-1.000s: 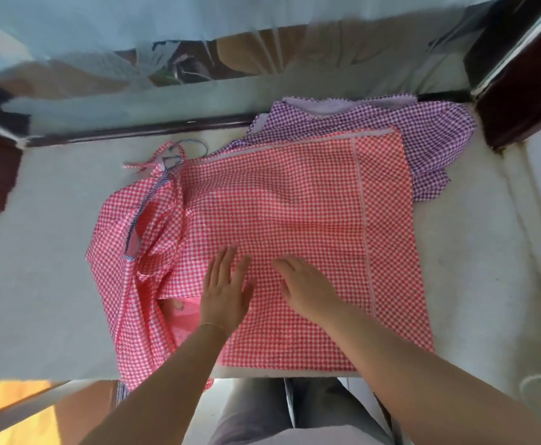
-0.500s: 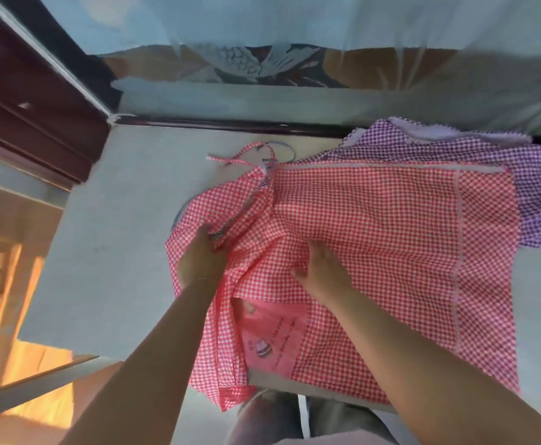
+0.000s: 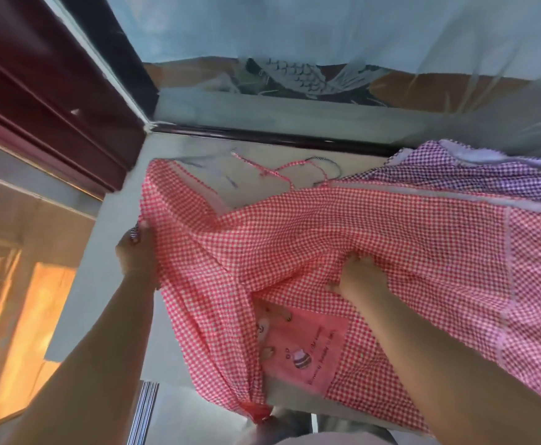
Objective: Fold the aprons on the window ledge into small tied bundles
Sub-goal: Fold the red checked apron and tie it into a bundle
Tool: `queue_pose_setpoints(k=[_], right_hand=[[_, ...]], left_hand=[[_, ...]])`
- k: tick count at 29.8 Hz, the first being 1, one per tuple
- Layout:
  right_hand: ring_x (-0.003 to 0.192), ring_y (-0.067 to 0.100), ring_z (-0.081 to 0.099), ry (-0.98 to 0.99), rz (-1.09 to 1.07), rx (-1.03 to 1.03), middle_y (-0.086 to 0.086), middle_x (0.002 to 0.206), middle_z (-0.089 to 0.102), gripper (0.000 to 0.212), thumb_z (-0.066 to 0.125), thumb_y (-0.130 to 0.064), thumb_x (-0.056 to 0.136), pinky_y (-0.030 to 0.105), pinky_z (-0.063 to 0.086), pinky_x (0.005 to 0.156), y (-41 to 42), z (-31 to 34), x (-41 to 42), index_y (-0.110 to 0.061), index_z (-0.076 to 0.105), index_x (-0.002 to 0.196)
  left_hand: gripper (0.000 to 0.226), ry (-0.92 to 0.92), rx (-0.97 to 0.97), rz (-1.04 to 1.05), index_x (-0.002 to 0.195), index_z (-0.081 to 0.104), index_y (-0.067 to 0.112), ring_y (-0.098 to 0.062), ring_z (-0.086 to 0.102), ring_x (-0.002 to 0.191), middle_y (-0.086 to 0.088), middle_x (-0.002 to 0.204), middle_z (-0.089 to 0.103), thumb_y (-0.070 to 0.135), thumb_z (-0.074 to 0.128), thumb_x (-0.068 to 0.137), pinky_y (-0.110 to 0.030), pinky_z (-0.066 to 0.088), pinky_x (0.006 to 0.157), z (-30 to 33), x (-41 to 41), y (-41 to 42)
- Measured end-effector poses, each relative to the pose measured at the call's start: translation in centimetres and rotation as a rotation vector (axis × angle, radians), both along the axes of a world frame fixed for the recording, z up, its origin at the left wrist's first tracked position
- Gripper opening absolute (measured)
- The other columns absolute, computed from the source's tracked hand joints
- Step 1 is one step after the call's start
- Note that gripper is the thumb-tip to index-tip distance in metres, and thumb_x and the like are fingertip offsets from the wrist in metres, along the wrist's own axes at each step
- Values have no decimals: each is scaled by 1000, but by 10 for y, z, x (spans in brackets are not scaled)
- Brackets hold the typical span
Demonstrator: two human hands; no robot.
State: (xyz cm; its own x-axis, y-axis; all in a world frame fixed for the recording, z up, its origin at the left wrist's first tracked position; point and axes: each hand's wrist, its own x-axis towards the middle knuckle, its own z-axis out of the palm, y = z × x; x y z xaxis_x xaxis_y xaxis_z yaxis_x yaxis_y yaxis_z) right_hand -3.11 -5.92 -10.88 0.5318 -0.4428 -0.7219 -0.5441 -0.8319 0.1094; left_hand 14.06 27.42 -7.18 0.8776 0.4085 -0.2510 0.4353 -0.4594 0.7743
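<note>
A red-and-white checked apron (image 3: 375, 239) lies spread over the pale window ledge (image 3: 111, 245), its pink printed pocket (image 3: 304, 345) near the front edge. My left hand (image 3: 137, 248) grips the apron's left edge and holds it pulled out to the left. My right hand (image 3: 362, 277) presses on the cloth near the middle, fingers curled into a fold. The apron's thin ties (image 3: 282, 168) trail toward the window. A purple checked apron (image 3: 474, 171) lies under it at the back right.
A dark red window frame (image 3: 44, 101) stands at the left, and a dark sill strip (image 3: 262, 139) with glass behind runs along the back. The ledge's front edge drops off near my legs, where the apron's lower corner (image 3: 250, 406) hangs over.
My left hand has taken the apron's left part and drawn it out leftward, unfolding it. The right hand stays on the middle of the cloth. The view has swung left.
</note>
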Motion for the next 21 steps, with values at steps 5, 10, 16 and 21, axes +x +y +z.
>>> queue_pose_setpoints(k=[5, 10, 16, 21], right_hand=[[130, 37, 41, 44, 10, -55, 26, 146, 24, 116, 59, -74, 72, 44, 41, 105, 6, 1, 3, -8, 5, 151], [136, 37, 34, 85, -24, -34, 21, 152, 23, 114, 60, -73, 72, 49, 34, 111, 2, -2, 11, -9, 8, 151], [101, 26, 58, -392, -105, -73, 13, 129, 47, 32, 50, -27, 94, 43, 52, 85, -5, 28, 67, -11, 51, 122], [109, 23, 59, -648, -40, 152, 10, 152, 27, 48, 51, -29, 97, 37, 50, 90, -12, 32, 106, -17, 38, 141]], left_hand=[[39, 226, 183, 181, 79, 59, -2, -30, 52, 75, -23, 77, 55, 33, 52, 95, -47, 45, 74, -29, 8, 42], [62, 537, 135, 20, 128, 53, -4, -45, 59, 105, -27, 123, 57, 48, 46, 96, -46, 52, 82, -39, 8, 50], [51, 76, 554, -316, 135, 48, 13, -35, 35, 130, -15, 141, 44, 36, 60, 91, -49, 29, 108, -21, 29, 14], [54, -4, 763, -1030, 144, 37, 22, -26, 24, 142, 0, 152, 33, 33, 53, 94, -49, 18, 116, -22, 51, -46]])
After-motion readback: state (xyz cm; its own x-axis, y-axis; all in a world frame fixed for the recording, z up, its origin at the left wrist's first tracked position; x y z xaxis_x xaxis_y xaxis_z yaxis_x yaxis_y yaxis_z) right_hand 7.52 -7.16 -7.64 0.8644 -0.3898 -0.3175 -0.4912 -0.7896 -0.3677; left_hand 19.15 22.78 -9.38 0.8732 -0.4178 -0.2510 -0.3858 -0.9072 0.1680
